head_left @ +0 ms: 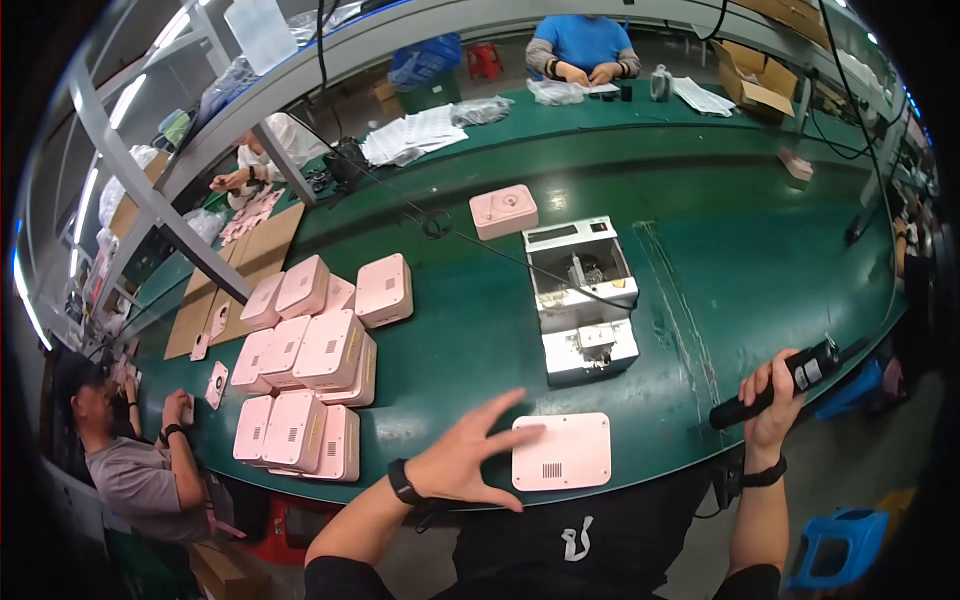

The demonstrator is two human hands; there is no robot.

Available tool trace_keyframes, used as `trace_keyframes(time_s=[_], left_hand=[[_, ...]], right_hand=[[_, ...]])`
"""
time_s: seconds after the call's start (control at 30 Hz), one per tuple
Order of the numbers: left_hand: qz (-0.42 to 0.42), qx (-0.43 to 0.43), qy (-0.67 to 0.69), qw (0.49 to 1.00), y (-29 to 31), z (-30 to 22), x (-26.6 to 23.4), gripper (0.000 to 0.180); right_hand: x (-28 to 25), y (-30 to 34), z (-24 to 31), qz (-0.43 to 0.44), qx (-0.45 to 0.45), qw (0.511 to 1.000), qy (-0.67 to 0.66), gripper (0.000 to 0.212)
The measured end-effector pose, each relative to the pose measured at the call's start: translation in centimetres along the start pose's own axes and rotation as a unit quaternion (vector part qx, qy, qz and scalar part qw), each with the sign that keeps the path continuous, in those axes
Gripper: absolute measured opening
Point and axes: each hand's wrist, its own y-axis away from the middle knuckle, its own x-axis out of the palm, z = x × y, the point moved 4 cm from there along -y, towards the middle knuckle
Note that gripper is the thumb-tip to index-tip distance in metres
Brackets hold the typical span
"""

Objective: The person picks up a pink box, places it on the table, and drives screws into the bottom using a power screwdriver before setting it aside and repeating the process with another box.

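Observation:
A pink plastic housing point(562, 470) with rounded corners and a small slotted vent lies flat at the table's front edge. My left hand point(465, 458) reaches over its left side with the fingers spread, gripping nothing; whether a fingertip touches the housing I cannot tell. Off to the right, my right hand point(770, 408) is wrapped round a black electric screwdriver point(815, 366), held tilted near the table edge. Behind the housing stands a metal screw feeder point(590, 358) with an open top.
Stacked pink housings point(325, 350) fill the left of the green table point(460, 345). Another pink housing point(503, 212) sits behind the feeder. A dark cable point(480, 245) hangs across the feeder. Co-workers sit at the left and far side; a blue stool point(835, 545) stands at the lower right.

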Motion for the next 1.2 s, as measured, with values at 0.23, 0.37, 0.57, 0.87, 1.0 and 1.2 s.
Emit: trace_keyframes(time_s=[0.23,0.37,0.57,0.87,1.0,1.2], left_hand=[[-0.038,0.010,0.029,0.999,-4.3,1.6,3.5,0.085],[-0.053,0.004,0.103,0.993,-4.5,3.5,3.7,0.082],[-0.051,-0.014,0.075,0.996,-3.4,3.9,3.5,0.081],[-0.073,-0.032,0.061,0.995,-2.7,4.1,3.1,0.081],[-0.065,-0.032,0.048,0.996,-2.8,4.2,3.1,0.082],[-0.076,-0.027,0.051,0.995,-3.2,4.3,3.4,0.082]], right_hand=[[8.1,-2.1,1.4,0.142,0.027,0.988,0.045,0.020],[15.2,-1.9,3.3,0.217,-0.014,0.976,0.019,0.020],[20.8,-2.2,1.1,0.258,-0.050,0.963,0.053,0.017],[22.0,-1.8,-0.4,0.266,0.003,0.957,0.114,0.015],[20.1,-1.0,0.4,0.275,-0.013,0.956,0.106,0.015],[18.6,-0.7,-1.1,0.269,0.002,0.957,0.109,0.016]])
